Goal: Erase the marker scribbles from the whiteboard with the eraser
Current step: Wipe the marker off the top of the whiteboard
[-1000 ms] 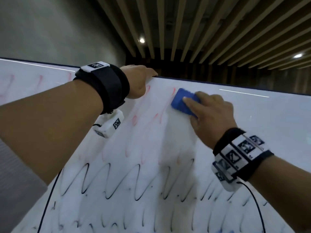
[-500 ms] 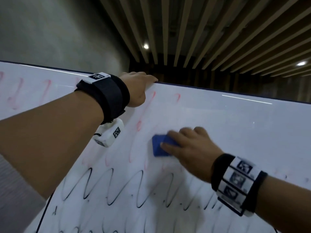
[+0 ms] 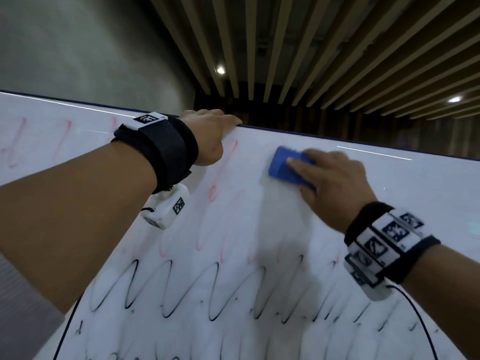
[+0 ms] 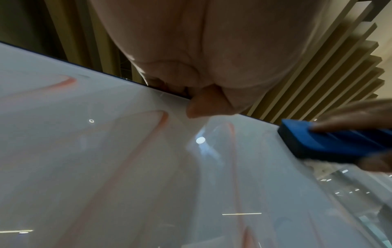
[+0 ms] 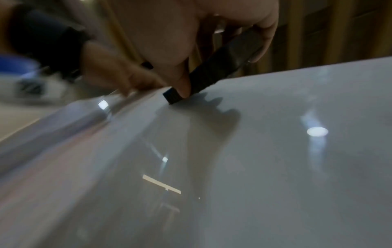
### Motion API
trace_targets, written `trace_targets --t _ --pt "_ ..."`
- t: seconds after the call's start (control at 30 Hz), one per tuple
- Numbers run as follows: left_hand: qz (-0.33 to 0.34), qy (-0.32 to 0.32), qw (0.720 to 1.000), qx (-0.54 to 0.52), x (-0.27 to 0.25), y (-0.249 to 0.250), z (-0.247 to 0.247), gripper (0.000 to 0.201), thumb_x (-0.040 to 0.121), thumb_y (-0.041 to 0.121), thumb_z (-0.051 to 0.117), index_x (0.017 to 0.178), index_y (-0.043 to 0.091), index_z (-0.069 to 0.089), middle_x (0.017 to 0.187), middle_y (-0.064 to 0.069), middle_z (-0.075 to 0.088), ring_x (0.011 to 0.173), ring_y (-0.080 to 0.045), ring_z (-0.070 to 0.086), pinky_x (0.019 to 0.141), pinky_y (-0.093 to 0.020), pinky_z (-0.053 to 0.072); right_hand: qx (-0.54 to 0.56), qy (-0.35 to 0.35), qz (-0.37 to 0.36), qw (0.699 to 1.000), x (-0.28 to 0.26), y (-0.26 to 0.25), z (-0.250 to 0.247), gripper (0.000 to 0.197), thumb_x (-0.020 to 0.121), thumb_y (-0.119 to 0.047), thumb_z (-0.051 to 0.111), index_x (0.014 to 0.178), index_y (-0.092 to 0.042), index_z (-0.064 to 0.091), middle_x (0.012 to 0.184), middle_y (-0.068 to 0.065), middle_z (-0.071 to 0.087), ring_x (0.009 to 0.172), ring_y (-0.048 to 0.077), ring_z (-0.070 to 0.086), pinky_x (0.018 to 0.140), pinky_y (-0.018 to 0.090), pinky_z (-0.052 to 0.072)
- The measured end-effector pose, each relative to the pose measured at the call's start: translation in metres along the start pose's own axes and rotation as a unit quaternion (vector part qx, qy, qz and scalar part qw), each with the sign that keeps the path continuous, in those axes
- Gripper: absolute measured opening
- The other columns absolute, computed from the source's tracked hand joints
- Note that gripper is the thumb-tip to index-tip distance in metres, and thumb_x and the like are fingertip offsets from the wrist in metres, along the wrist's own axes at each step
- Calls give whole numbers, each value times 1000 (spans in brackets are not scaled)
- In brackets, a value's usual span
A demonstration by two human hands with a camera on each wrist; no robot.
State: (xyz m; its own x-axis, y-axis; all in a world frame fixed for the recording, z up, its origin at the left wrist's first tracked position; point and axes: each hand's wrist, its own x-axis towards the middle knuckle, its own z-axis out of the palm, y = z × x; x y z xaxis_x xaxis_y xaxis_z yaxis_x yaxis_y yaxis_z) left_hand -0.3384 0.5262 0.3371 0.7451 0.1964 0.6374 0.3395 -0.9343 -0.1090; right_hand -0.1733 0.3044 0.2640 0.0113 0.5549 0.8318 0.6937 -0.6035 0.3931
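- One whiteboard (image 3: 389, 193) fills the lower part of the head view, with its dark top edge running across from left to right.
- One blue eraser (image 3: 287, 166) lies flat against the board just below that top edge, right of the middle.
- Two hands are at work, each wrist wearing a black band with white marker tags.
- The right hand (image 3: 335, 185) presses the eraser to the board, its fingers (image 3: 298, 163) laid over the eraser's back and the thumb against its near side; from the right wrist camera the thumb and fingers clamp its two sides.
- The left hand (image 3: 207, 139) hooks over the board's top edge, fingers curled behind it and thumb (image 4: 203, 104) resting on the white face, left of the eraser and apart from it.
- Scribbles come in two colours: faint red loops (image 3: 228, 162) high on the board, left of the eraser and beneath the left hand, and black loops (image 3: 168, 289) in a row lower down, with more black marks nearer still.
- The stretch right of and just below the eraser looks wiped white, with only a hazy smear.
- One thin black cable (image 3: 426, 320) hangs from the right wristband across the board's near part.
- Above the edge, wooden ceiling slats (image 3: 311, 48) and two ceiling lights show.
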Motion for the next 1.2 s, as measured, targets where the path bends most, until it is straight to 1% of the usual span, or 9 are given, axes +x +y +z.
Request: trace_targets --t 0.07,0.27,0.43,0.53,0.63,0.7,0.77,1.0,1.2 --pt "0 5 1000 -2 0 0 1 71 92 10 50 157 33 32 147 -2 46 138 -28 44 117 -45 34 2 17 75 997 21 2 -6 53 81 -29 64 133 -30 54 133 8 53 105 40 52 82 52 45" --pt "-5 6 1000 -15 -1 2 0 71 93 11 53 158 33 31 150 -2 44 140 -29 41 119 -44 32 0 -11 -62 998 31 -26 1 49 82 -28 63 131 -31 54 131 9 55 103 39 54 83 52 46" --pt "-2 15 1000 -11 -2 1 1 70 93 11 49 157 33 32 150 -1 44 140 -28 42 117 -44 34 21 13 129 991 -41 54 5 57 79 -22 70 134 -30 54 134 8 53 108 41 51 87 54 47" --pt "-5 19 1000 -12 1 1 4 69 93 11 49 156 34 33 149 -1 45 141 -28 41 118 -44 32 39 23 254 966 -75 55 9 57 82 -23 69 136 -29 52 137 7 50 113 40 47 92 54 42" --pt "-12 14 1000 -14 0 4 3 71 92 6 48 156 35 33 150 -1 45 140 -29 41 118 -44 33 45 57 157 985 -85 -3 28 54 76 -19 71 128 -28 59 128 9 56 100 39 54 79 48 44" --pt "-18 12 1000 -12 -3 6 1 72 93 5 48 157 35 32 153 -1 43 141 -31 41 117 -44 34 45 23 16 999 -98 -49 46 54 73 -20 71 124 -30 57 127 5 56 95 34 55 75 43 41" --pt "-20 15 1000 -12 -5 7 0 73 94 5 48 158 34 30 155 -1 41 142 -31 39 117 -42 33 49 -6 -37 998 -109 -56 52 52 73 -20 69 122 -32 58 128 3 57 96 32 56 76 42 39" --pt "-6 27 1000 -6 -2 0 4 74 93 8 48 160 33 28 158 -1 39 145 -30 37 120 -41 30 30 69 210 975 -165 28 42 49 74 -31 48 118 -24 68 123 7 62 98 36 57 79 45 47" --pt "-12 26 1000 -5 -3 6 1 73 95 7 50 159 33 28 157 -2 40 144 -30 37 118 -42 30 84 65 91 990 -118 -78 58 51 65 -15 71 114 -29 68 122 4 62 96 31 58 79 44 43"
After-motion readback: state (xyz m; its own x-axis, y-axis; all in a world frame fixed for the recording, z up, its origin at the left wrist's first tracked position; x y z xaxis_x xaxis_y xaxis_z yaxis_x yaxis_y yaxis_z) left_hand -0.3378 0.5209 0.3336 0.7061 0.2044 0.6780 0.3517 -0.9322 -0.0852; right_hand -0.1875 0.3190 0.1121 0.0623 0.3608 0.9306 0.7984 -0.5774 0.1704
